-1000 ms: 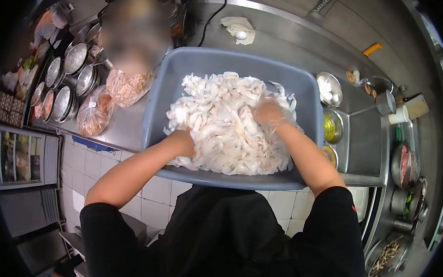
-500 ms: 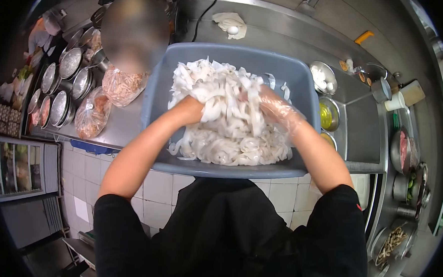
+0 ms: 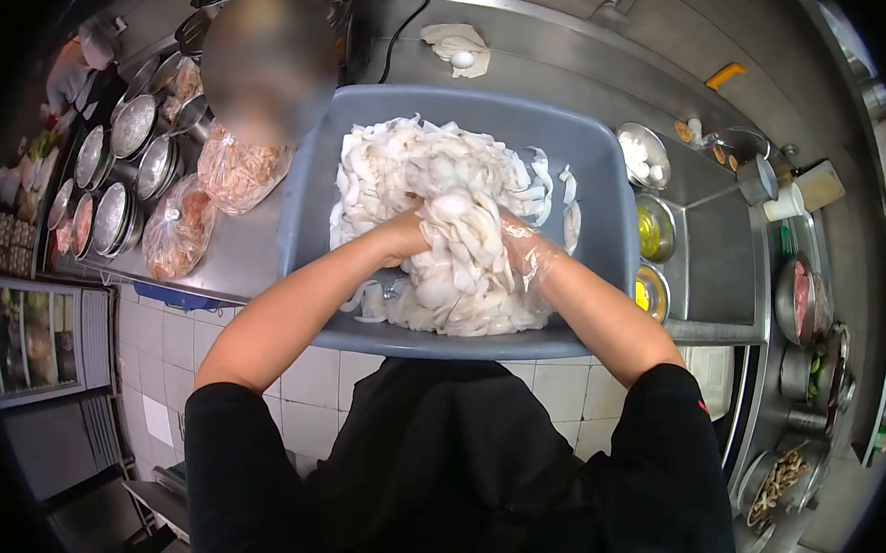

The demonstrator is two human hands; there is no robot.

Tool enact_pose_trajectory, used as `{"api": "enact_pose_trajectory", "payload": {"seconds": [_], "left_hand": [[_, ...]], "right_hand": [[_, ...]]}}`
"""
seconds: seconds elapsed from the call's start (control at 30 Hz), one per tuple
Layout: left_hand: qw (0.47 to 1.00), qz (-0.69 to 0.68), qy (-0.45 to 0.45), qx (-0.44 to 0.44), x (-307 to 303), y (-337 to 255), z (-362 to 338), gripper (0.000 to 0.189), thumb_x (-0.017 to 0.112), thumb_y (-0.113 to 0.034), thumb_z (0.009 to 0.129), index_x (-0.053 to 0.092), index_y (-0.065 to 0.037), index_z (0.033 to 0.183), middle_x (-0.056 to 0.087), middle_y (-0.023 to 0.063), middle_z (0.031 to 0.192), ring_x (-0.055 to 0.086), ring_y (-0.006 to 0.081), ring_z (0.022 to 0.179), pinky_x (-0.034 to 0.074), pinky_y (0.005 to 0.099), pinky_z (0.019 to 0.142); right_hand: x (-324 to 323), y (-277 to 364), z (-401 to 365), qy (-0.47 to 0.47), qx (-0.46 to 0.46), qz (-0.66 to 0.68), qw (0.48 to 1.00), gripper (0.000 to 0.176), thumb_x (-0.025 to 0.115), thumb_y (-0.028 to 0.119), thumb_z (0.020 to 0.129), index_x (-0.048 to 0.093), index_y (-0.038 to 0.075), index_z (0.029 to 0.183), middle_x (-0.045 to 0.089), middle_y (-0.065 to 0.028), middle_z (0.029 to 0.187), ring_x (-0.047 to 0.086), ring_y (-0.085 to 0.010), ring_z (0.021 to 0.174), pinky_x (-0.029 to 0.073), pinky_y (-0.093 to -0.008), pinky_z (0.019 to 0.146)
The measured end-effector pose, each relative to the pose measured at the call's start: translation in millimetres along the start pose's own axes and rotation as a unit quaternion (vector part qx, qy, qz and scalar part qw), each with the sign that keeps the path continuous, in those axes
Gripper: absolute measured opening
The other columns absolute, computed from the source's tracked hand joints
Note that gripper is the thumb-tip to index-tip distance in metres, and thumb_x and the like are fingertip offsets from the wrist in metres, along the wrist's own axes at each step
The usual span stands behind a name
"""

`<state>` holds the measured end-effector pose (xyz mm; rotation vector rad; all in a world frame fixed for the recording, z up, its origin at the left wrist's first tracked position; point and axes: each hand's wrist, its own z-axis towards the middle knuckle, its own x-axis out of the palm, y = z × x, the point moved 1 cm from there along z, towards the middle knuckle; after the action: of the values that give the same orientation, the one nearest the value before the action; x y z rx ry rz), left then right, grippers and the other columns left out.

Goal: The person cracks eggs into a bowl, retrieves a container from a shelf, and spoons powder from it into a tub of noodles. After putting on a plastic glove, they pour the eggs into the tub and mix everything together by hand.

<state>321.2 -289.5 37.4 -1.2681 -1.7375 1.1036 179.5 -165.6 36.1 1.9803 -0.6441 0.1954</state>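
Observation:
A large grey-blue plastic tub (image 3: 313,185) holds a heap of white squid strips (image 3: 453,267). My left hand (image 3: 403,236) is sunk into the left side of the heap, its fingertips hidden among the strips. Opposite it, my right hand (image 3: 527,249) wears a clear plastic glove and presses into the right side. A thick clump of strips is gathered between my two hands. A few loose pieces lie apart on the tub floor at the right.
At the left stand bags of pinkish meat (image 3: 180,225) and stacked metal bowls (image 3: 116,214). Bowls of eggs (image 3: 645,155) and yellow liquid (image 3: 654,227) sit right of the tub, beside a sink (image 3: 715,256). A white cloth (image 3: 445,41) lies behind. Another person stands at upper left.
Both hands have come closer together and slightly toward me, drawing strips into a clump between them. Strips behind have settled flatter, and the front of the heap has narrowed.

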Motion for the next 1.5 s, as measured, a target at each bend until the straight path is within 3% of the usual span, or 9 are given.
{"api": "enact_pose_trajectory", "payload": {"seconds": [0.17,0.37,0.6,0.67,0.9,1.1,1.2,1.37,1.5], "left_hand": [[0.970,0.159,-0.030,0.183,-15,-44,-21,0.052,0.074,-0.024,0.082,0.060,0.002,0.125,0.066,0.0161,0.121,0.064,0.0260,0.107,0.050,0.0381,0.092],[0.745,0.628,0.154,-0.164,-25,0,-68,0.040,0.070,-0.020,0.078,0.065,0.004,0.111,0.070,0.0260,0.106,0.068,0.0385,0.100,0.052,0.0448,0.083],[0.832,0.507,0.173,-0.142,-5,47,-6,0.055,0.074,-0.020,0.077,0.061,0.003,0.125,0.070,0.0232,0.110,0.069,0.0331,0.099,0.054,0.0397,0.086],[0.989,0.137,0.041,-0.023,-4,38,-11,0.048,0.075,-0.017,0.078,0.064,0.002,0.120,0.071,0.0157,0.108,0.068,0.0252,0.097,0.053,0.0366,0.087],[0.951,0.230,-0.026,0.206,-17,-34,-25,0.046,0.074,-0.022,0.079,0.065,0.000,0.118,0.070,0.0162,0.110,0.067,0.0318,0.098,0.052,0.0381,0.088],[0.694,0.686,0.180,-0.124,-56,5,-72,0.046,0.073,-0.019,0.073,0.065,-0.001,0.115,0.070,0.0225,0.108,0.068,0.0367,0.099,0.055,0.0449,0.083],[0.721,0.671,0.114,-0.130,-26,27,-76,0.046,0.072,-0.020,0.074,0.064,0.001,0.115,0.070,0.0227,0.106,0.069,0.0366,0.099,0.055,0.0450,0.083],[0.876,0.457,0.127,-0.089,-12,40,-43,0.052,0.073,-0.023,0.075,0.063,0.002,0.119,0.070,0.0238,0.109,0.068,0.0341,0.100,0.054,0.0419,0.086],[0.952,0.264,-0.009,-0.152,-9,-32,-73,0.038,0.060,-0.001,0.076,0.066,0.007,0.113,0.071,0.0244,0.104,0.068,0.0310,0.094,0.052,0.0378,0.085]], "right_hand": [[8,38,-39,-0.021,-0.099,-0.150,0.983,0.051,0.068,0.038,0.090,0.064,-0.004,0.118,0.071,-0.0163,0.106,0.070,-0.0243,0.091,0.055,-0.0343,0.081],[-86,3,-79,-0.144,0.090,-0.651,0.740,0.068,0.051,0.055,0.095,0.060,-0.009,0.117,0.067,-0.0288,0.093,0.067,-0.0367,0.089,0.051,-0.0387,0.091],[-11,-27,-43,-0.074,0.087,-0.177,0.978,0.067,0.052,0.058,0.096,0.061,-0.003,0.124,0.067,-0.0182,0.119,0.066,-0.0278,0.102,0.051,-0.0410,0.093],[-12,-37,-21,0.055,0.084,0.027,0.995,0.061,0.061,0.040,0.095,0.050,-0.004,0.136,0.062,-0.0146,0.129,0.065,-0.0225,0.109,0.053,-0.0390,0.095],[-7,4,-21,-0.024,-0.059,-0.116,0.991,0.048,0.064,0.027,0.092,0.055,0.002,0.133,0.065,-0.0114,0.120,0.065,-0.0188,0.106,0.055,-0.0339,0.088],[-86,10,-88,0.059,0.042,-0.678,0.732,0.047,0.077,0.032,0.083,0.067,-0.003,0.112,0.069,-0.0194,0.110,0.068,-0.0232,0.099,0.053,-0.0347,0.085],[-8,11,-97,0.025,0.181,-0.784,0.593,0.043,0.065,0.033,0.079,0.072,-0.005,0.097,0.069,-0.0267,0.108,0.067,-0.0372,0.101,0.051,-0.0432,0.089],[-3,-68,-11,0.128,0.030,-0.718,0.684,0.034,0.063,0.022,0.079,0.071,-0.004,0.100,0.071,-0.0227,0.102,0.069,-0.0335,0.094,0.051,-0.0423,0.086],[0,-70,7,0.030,0.046,-0.194,0.979,0.029,0.065,0.018,0.080,0.071,0.001,0.102,0.072,-0.0177,0.097,0.069,-0.0285,0.090,0.051,-0.0377,0.081]]}}
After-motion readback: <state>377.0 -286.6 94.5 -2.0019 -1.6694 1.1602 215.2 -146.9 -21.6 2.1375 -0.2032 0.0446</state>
